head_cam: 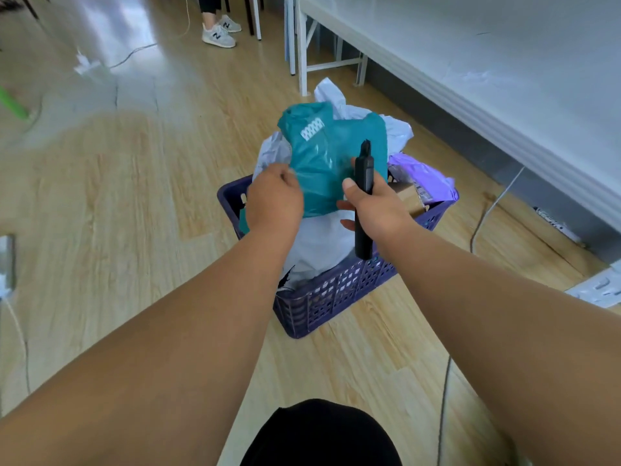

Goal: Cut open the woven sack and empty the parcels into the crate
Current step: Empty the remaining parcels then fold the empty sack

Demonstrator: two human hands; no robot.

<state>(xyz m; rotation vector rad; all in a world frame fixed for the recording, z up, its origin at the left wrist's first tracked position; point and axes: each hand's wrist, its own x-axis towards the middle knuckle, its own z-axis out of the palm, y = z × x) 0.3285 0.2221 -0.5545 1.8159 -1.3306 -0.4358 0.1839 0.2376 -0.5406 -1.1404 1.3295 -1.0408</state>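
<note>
So both hands are over the purple plastic crate (339,297) on the wood floor, and it's already heaped well above the rim. The left hand (274,200) is pinched closed on the left edge of a teal poly mailer (331,163) that sits on top of the pile. The right hand (373,205) is wrapped around a black utility knife (363,203), tip pointing up and away, right against the teal parcel's right side. Can't tell if the blade is out, the tip is too blurry.

Under the teal one there are white poly mailers (322,243), a purple mailer (423,183) on the right and a bit of a cardboard box (408,196) beside it. I honestly can't pick out the woven sack for sure. The white stuff sticking up at the back may be it, or just more bags.

What I'd worry about:
- Knife in the same hand that's steadying parcels. If the blade is exposed, one slip slices the teal mailer or the other hand, since they're close together.
- The pile is tall and the bags are slick, so nudging the top one could send it sliding over the rim onto the floor.
- There are cables (484,216) lying on the floor right next to the crate, easy to snag a foot on.
</note>
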